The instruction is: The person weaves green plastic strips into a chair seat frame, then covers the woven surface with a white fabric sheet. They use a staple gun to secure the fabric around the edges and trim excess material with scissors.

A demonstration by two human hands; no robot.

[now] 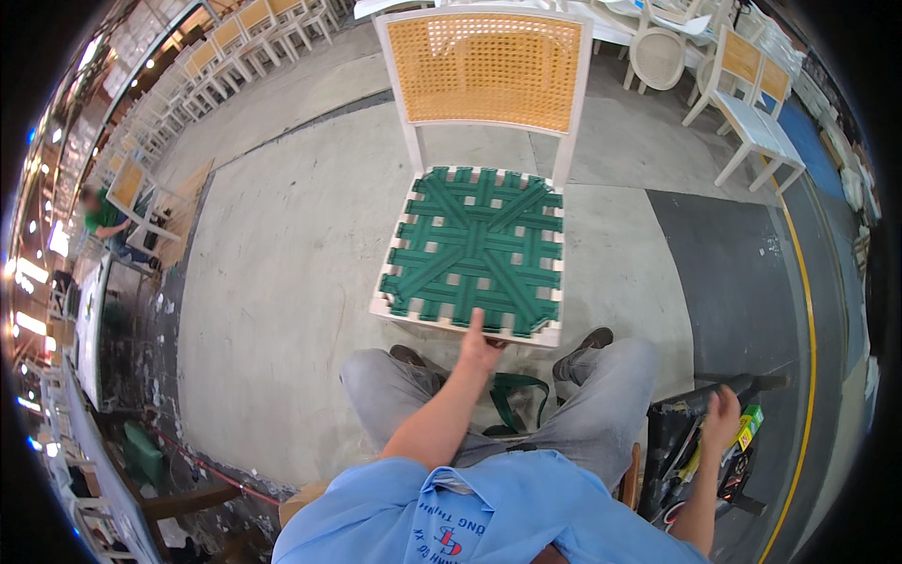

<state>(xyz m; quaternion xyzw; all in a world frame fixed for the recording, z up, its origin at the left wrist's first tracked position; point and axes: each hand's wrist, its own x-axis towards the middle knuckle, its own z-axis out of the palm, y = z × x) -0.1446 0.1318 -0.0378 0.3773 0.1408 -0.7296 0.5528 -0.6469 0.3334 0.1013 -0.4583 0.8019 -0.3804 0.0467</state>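
Note:
A white chair stands before me with a woven cane back (484, 70) and a seat of crossed green webbing straps (474, 249). My left hand (481, 350) grips the front rail of the chair's seat, thumb up on the webbing and the other fingers under the edge. Off to the right, my right hand (722, 420) is raised above a black tool tray (672, 451), fingers apart and holding nothing that I can see. A loose green strap (507, 399) hangs between my knees, below the seat.
Tools and a green-and-yellow box (749, 426) lie in the tray. Finished-looking chairs (752, 122) stand at the far right, and rows of chairs (230, 42) at the far left. A person in green (108, 221) sits at left by another chair. A yellow line (805, 310) runs along the floor.

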